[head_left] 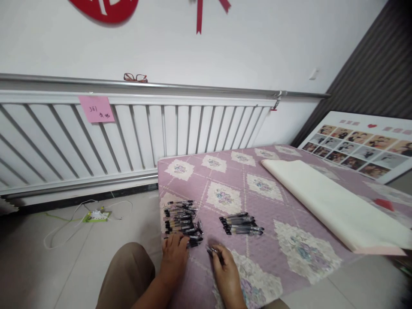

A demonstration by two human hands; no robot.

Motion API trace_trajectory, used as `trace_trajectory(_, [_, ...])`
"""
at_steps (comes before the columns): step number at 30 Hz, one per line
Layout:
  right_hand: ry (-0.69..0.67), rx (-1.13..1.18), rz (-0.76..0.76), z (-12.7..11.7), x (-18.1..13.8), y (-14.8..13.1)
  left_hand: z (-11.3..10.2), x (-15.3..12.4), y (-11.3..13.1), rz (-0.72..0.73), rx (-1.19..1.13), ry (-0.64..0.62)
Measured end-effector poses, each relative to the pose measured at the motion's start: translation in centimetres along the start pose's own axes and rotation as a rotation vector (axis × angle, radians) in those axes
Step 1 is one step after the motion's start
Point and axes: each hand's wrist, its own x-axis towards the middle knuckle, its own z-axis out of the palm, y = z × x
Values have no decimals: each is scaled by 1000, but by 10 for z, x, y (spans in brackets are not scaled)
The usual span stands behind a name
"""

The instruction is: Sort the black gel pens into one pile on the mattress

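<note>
On the flowered mattress (222, 195), two groups of black-and-clear pens lie flat. My left hand (175, 255) is at the near end of the larger pen pile (180, 219), its fingers spread and bent down over the lowest pens, fingertips touching them. To the right of it, my right hand (225, 270) has thumb and fingers pinched on a small dark piece with a clear end, which looks like part of a pen; most of it is hidden in the hand. Farther off lies the smaller pen group (243, 224), neatly side by side, with neither hand touching it.
A rolled cream sheet (322, 201) lies across the mattress at right, before a photo board (360, 143). Behind stands a white radiator (186, 128) with a pink note (96, 109); glasses (135, 77) rest on its pipe. A power strip (96, 216) with cables sits on the floor.
</note>
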Motion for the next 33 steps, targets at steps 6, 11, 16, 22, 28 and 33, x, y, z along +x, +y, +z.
trace_trajectory(6, [-22,-150,-251,17,12,-22,4,-1,-2,-16,26,93])
trace_trajectory(11, [-89,-270,-315,46,22,-48,5,1,-1,-53,67,99])
trace_trajectory(16, [-96,-273,-296,48,28,-45,4,3,-1,-86,75,55])
trace_trajectory(22, [-29,-329,-231,9,14,-2,6,2,-3,-143,44,-20])
trace_trajectory(28, [-93,-496,-215,-7,-2,15,8,2,-4,-165,33,-48])
trace_trajectory(33, [-149,-465,-194,1,6,-12,7,1,-4,-155,50,-22])
